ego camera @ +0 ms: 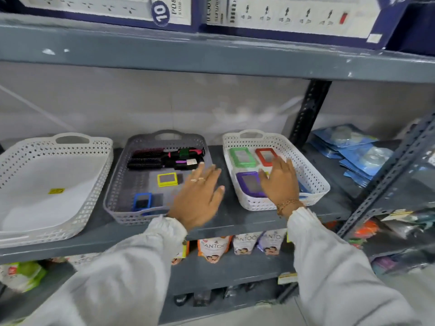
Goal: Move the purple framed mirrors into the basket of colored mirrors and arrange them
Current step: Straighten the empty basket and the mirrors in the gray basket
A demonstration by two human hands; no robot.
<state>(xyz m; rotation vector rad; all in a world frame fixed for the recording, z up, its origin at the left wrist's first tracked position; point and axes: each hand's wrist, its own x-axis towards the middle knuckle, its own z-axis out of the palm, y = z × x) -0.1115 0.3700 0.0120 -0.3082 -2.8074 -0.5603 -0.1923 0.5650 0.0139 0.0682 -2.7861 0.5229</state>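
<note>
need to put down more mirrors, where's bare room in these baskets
Left white basket is bare except a yellow sticker. Grey basket has floor free between yellow mirror and blue mirror. Right white basket is crowded: mirrors plus right hand.

Purple mirrors [250, 184] flat in white basket [315, 180], front-left.

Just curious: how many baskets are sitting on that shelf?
3. A white basket at left, a grey basket in the middle, and another white basket with mirrors at right.

Even bright light, soft overall blur, wide-angle bending at edges.
</note>
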